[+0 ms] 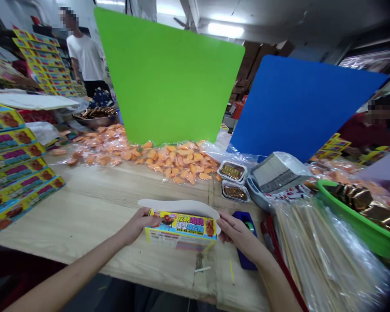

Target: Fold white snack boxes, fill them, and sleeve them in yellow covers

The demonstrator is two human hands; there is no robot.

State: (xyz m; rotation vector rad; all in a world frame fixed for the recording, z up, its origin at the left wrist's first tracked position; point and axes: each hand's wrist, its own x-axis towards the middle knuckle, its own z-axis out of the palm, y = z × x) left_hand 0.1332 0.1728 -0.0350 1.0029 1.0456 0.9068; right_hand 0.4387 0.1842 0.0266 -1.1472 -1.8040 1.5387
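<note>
A small colourful printed carton (181,231) stands on the wooden table (94,203) near its front edge, its white lid flap (178,205) raised behind it. My left hand (137,225) grips the carton's left end, fingers curled round the corner. My right hand (238,235) pinches the right end of the carton and flap. A blue tape dispenser (247,225) lies just behind my right hand.
Stacked flat cartons (14,167) lie at the left. Bags of orange snack packets (169,160) stretch across the back, with two small trays (233,180), a green basin (360,225) and bagged sticks (325,255) at the right. Green (169,78) and blue (302,104) boards stand behind. Other people stand at back left and right.
</note>
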